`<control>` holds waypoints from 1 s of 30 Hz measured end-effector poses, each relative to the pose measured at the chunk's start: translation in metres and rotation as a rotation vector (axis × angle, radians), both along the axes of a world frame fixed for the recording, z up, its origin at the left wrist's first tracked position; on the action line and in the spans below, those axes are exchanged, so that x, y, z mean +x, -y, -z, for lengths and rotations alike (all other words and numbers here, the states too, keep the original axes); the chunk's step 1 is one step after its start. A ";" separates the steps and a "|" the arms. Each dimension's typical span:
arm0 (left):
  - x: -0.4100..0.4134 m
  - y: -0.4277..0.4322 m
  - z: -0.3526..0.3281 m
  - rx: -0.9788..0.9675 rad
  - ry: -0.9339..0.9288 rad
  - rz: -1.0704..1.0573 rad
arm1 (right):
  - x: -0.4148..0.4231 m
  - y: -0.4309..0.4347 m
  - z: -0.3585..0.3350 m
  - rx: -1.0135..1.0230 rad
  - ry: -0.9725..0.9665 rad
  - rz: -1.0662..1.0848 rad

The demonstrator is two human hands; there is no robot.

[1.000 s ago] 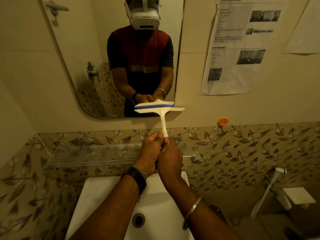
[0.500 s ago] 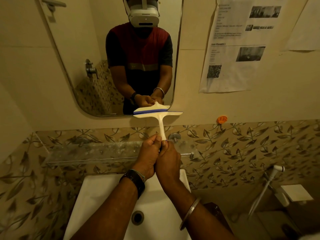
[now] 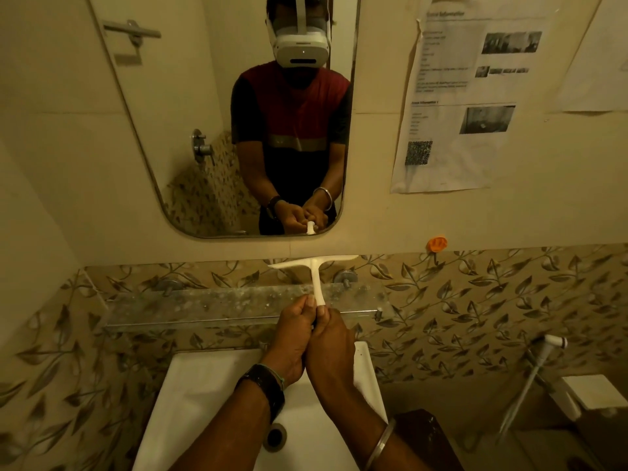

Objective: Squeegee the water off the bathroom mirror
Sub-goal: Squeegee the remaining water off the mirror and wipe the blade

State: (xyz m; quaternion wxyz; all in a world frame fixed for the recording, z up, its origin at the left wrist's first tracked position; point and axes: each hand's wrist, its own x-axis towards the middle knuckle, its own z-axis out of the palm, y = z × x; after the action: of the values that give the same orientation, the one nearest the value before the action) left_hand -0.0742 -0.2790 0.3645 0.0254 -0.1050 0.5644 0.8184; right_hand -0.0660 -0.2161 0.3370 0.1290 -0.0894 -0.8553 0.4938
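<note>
Now both hands grip the squeegee by its handle: L hand has fingers curled round the stem, R hand is closed over the lower end just beside it, the two hands touching; the white T-shaped tool stands approx upright w/ blade horizontal, off the mirror glass, below its btm edge under the btm-right corner, at the top edge of the leaf-pattern tile band; can't tell whether the blade touches the wall; handle crosses in front of the glass shelf, hands at its front edge, right of centre; white sink sits under the shelf, both forearms over the basin, drain showing btwn them; dark watch on L wrist, metal bangle on R; mirror reflects the person in a headset, hands together near its btm edge; printed notice on the wall right of the mirror; orange hook below it; hand sprayer far right.
</note>
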 end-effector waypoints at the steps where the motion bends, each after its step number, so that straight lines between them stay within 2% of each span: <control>1: 0.003 0.000 -0.002 -0.010 -0.009 0.009 | 0.003 -0.001 -0.001 0.001 -0.012 0.004; 4: 0.013 -0.001 -0.009 -0.033 -0.025 0.044 | 0.010 -0.005 -0.010 -0.052 -0.080 0.003; 8: 0.024 -0.001 -0.025 0.072 0.017 0.069 | 0.024 -0.014 -0.028 -0.156 -0.197 -0.040; 12: 0.037 0.005 -0.050 0.162 -0.009 0.081 | 0.039 -0.025 -0.054 -0.347 -0.309 -0.090; 14: 0.043 0.011 -0.065 0.228 -0.016 0.051 | 0.043 -0.036 -0.064 -0.378 -0.343 -0.122; 17: 0.050 0.021 -0.087 0.293 -0.029 -0.006 | 0.047 -0.059 -0.071 -0.328 -0.344 -0.242; 19: 0.057 0.027 -0.100 0.324 -0.063 -0.018 | 0.052 -0.076 -0.084 -0.144 -0.482 -0.247; 20: 0.060 0.029 -0.107 0.333 -0.091 -0.014 | 0.061 -0.081 -0.096 -0.097 -0.410 -0.335; 21: 0.062 0.032 -0.113 0.337 -0.116 -0.005 | 0.061 -0.090 -0.093 -0.033 -0.500 -0.345; 22: 0.064 0.035 -0.120 0.334 -0.128 0.017 | 0.061 -0.096 -0.093 -0.065 -0.470 -0.391; 24: 0.067 0.039 -0.138 0.306 -0.125 0.098 | 0.065 -0.100 -0.099 -0.146 -0.486 -0.325; 26: 0.071 0.038 -0.156 0.288 -0.138 0.163 | 0.070 -0.108 -0.108 0.069 -0.421 -0.405; 30: 0.083 0.031 -0.177 0.243 -0.168 0.207 | 0.073 -0.124 -0.113 0.206 -0.589 -0.346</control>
State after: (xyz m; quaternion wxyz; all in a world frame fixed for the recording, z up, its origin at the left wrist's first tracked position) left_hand 0.0089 -0.3098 0.5415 0.0748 0.0260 0.4692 0.8795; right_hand 0.0073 -0.0925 0.4505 0.2932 0.2164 -0.8291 0.4242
